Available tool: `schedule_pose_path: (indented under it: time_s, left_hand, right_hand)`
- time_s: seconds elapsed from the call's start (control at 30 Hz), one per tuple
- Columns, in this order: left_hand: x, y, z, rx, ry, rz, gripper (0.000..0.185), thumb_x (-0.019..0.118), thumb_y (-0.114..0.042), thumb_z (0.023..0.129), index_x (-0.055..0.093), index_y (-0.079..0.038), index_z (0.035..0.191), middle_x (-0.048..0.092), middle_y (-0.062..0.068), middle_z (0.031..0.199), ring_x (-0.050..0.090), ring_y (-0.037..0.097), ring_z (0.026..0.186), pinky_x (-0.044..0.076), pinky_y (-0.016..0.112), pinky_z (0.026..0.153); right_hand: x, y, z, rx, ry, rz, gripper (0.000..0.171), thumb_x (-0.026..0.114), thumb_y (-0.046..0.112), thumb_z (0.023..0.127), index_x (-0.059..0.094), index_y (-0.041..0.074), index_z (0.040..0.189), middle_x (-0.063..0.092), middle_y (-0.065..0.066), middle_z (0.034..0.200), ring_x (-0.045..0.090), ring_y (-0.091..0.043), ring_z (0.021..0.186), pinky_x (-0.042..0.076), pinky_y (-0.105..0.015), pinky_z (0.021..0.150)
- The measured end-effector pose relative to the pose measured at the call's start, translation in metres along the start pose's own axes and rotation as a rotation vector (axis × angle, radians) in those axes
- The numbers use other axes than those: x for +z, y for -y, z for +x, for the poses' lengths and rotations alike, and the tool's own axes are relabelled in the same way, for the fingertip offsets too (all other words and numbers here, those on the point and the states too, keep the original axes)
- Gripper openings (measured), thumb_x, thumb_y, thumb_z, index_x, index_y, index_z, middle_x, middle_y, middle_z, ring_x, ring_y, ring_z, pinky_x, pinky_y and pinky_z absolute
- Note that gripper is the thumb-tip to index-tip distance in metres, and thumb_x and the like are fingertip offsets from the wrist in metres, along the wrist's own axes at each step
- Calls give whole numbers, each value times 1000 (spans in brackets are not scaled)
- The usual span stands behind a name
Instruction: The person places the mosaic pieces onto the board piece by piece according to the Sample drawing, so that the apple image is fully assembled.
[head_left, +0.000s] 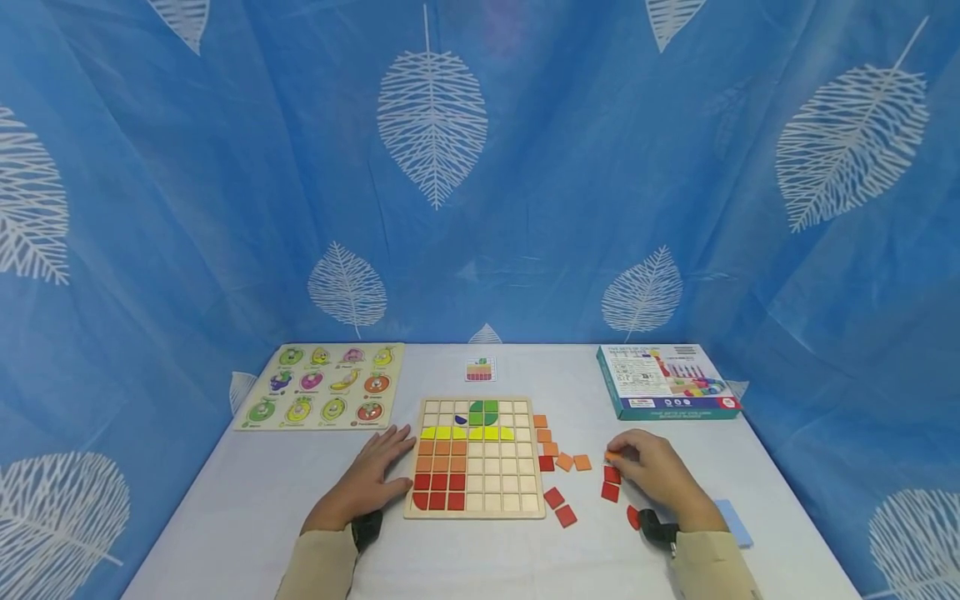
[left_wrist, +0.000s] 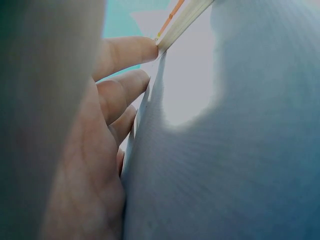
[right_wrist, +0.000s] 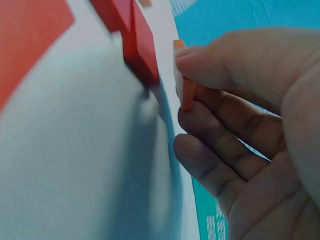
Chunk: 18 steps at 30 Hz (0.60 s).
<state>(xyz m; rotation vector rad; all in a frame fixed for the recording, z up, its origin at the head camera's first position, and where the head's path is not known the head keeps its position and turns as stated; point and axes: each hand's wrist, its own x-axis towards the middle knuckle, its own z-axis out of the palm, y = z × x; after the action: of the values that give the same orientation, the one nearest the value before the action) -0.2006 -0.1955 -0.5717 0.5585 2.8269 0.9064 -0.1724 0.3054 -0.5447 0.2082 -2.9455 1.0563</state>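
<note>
A wooden grid board [head_left: 476, 515] lies in the middle of the table. Red, orange and yellow pieces fill its lower left and one row across, with green pieces and a dark blue one higher up. My left hand [head_left: 369, 473] rests beside the board with fingers spread, a fingertip at its left edge. Off to the right, my right hand [head_left: 658, 468] pinches an orange square tile [right_wrist: 188, 95] between thumb and fingers. Close below it are two red tiles [head_left: 611, 492], and a rounded red piece [head_left: 633, 517] lies near the wrist.
Several orange tiles [head_left: 582, 462] and red tiles [head_left: 566, 516] are scattered right of the board. A small pattern card [head_left: 480, 369] lies behind it. At back left is a fruit puzzle board [head_left: 322, 387], at back right a boxed set [head_left: 667, 383]. A light blue piece [head_left: 735, 523] sits by the right sleeve.
</note>
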Motion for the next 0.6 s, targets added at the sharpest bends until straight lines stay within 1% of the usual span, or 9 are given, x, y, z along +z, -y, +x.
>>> schedule_pose_path:
  time_s: [0.1, 0.2, 0.3, 0.4, 0.47, 0.6]
  left_hand:
    - [0, 0, 0, 1, 0, 2, 71, 75, -29, 90, 53, -12, 156, 36, 5, 168, 18, 29, 158, 10, 54, 127]
    - [0, 0, 0, -5, 3, 0, 72, 75, -29, 91, 52, -13, 157, 36, 5, 168, 17, 29, 158, 10, 54, 127]
    - [0, 0, 0, -11, 4, -2, 72, 75, -29, 90, 52, -13, 157, 36, 5, 168, 17, 29, 158, 10, 55, 126]
    - [0, -1, -1, -11, 2, 0, 72, 74, -28, 90, 53, -13, 157, 36, 5, 168, 18, 29, 158, 10, 55, 127]
    - [0, -1, 0, -10, 2, 2, 72, 74, -28, 90, 52, -13, 157, 36, 5, 168, 18, 29, 158, 10, 54, 127]
    - [0, -2, 0, -8, 0, 5, 71, 74, -28, 90, 53, -12, 156, 36, 5, 168, 18, 30, 158, 10, 55, 126]
  right_hand:
    - [5, 9, 3, -16, -14, -9, 18, 83, 5, 91, 78, 14, 105, 72, 3, 107, 67, -25, 105, 56, -53, 99]
    - [13, 20, 5, -35, -15, 3, 16, 83, 6, 91, 78, 17, 103, 71, 4, 108, 67, -24, 105, 55, -54, 100]
    - [22, 31, 8, -52, -4, 22, 16, 82, 7, 92, 78, 19, 101, 71, 6, 108, 66, -22, 105, 55, -53, 100]
    - [31, 45, 12, -79, 7, 41, 16, 82, 7, 92, 78, 20, 99, 70, 9, 107, 65, -19, 103, 56, -50, 100]
    - [36, 54, 15, -116, 17, 58, 14, 82, 7, 92, 79, 19, 99, 69, 10, 106, 65, -16, 102, 57, -46, 99]
    - [47, 74, 21, -217, 43, 87, 11, 81, 5, 93, 79, 13, 101, 70, 8, 106, 66, -15, 100, 60, -40, 93]
